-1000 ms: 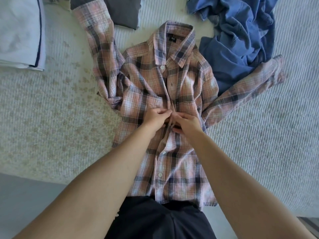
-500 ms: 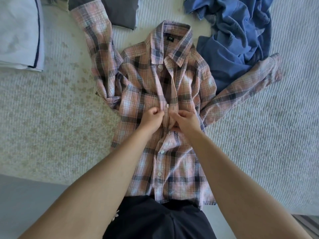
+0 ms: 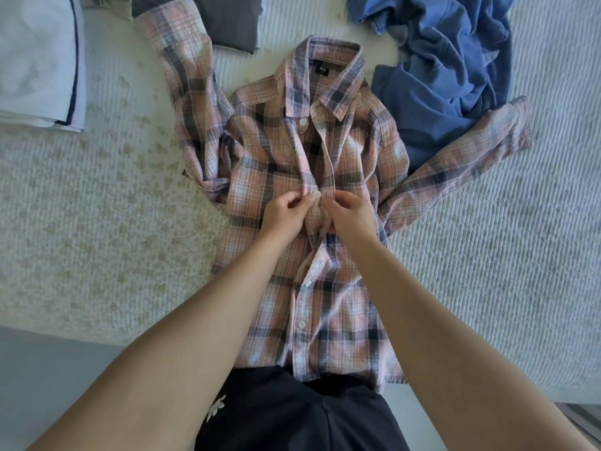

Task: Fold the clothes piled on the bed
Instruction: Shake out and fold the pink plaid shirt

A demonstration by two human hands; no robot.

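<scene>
Hands meet mid-frame on the plaid shirt [image 3: 312, 203]: left hand [image 3: 286, 211] pinching the button edge, right hand [image 3: 349, 211] the buttonhole edge, placket running straight up toward the collar.

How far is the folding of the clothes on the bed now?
Done: a white folded stack and a grey folded piece lie at the top. In hand: the left hand and right hand pinch the plaid shirt at a button. Left: folding it, then the crumpled blue garment.

Left hand [image 3: 286, 211] pinching, right hand [image 3: 349, 211] pinching, forearms extended
</scene>
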